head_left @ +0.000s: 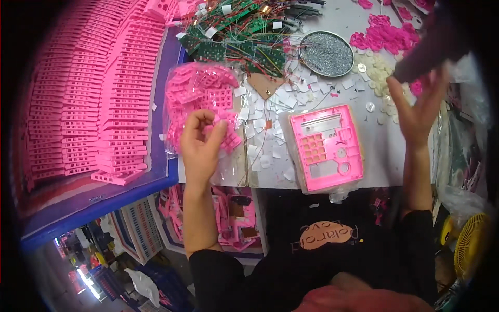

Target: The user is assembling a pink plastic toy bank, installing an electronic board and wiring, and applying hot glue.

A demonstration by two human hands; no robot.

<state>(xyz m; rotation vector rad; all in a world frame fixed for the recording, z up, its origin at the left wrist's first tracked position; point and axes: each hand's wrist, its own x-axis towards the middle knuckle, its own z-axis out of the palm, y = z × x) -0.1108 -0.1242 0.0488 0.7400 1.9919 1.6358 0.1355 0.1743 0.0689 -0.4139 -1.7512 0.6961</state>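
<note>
A blurred dark object (431,44) at upper right hides where your spread right hand (419,117) ends, so contact cannot be told. Your left hand (200,143) pinches a mostly covered pink piece (220,116); the pink casing (352,151) lies between your 2 hands, apart from both.

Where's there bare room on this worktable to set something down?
Bare tabletop shows between the pink panel and right forearm, and beyond the dish beside magenta rings. Left of the panel is crowded: white paper squares, bagged pink pieces, circuit boards.
</note>
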